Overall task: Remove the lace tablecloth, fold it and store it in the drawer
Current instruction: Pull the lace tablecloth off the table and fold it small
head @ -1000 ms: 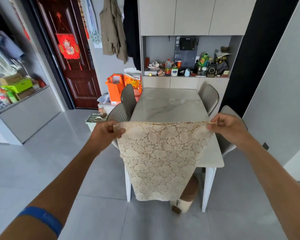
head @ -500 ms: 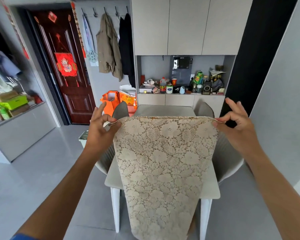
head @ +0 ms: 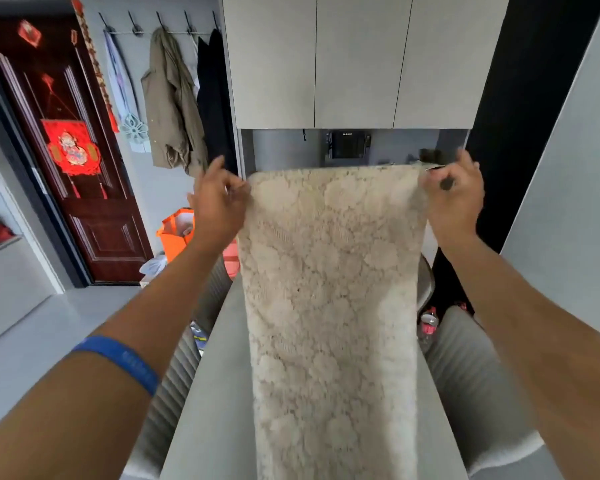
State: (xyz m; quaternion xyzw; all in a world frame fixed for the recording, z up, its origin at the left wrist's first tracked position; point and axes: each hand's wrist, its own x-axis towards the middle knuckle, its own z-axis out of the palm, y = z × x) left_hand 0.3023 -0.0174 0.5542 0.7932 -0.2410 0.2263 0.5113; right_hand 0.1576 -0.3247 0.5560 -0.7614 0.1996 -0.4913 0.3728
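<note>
The cream lace tablecloth (head: 329,289) hangs as a long folded strip in front of me, over the pale table (head: 215,393). My left hand (head: 215,206) pinches its top left corner. The top right corner is pinched by my right hand (head: 454,195). Both hands are raised to about the height of the cabinet niche, so the cloth's top edge is stretched level between them. Its lower end runs out of the bottom of the view. No drawer is visible.
Grey chairs stand on the table's left (head: 174,386) and right (head: 471,375). Behind are tall cabinets (head: 357,60) with an open niche. Coats (head: 174,102) hang on hooks at left, beside a dark red door (head: 66,150). An orange bag (head: 175,233) sits on the floor.
Both hands have lifted the tablecloth higher and I have moved closer to the table. The cloth now hides most of the tabletop and the niche's shelf.
</note>
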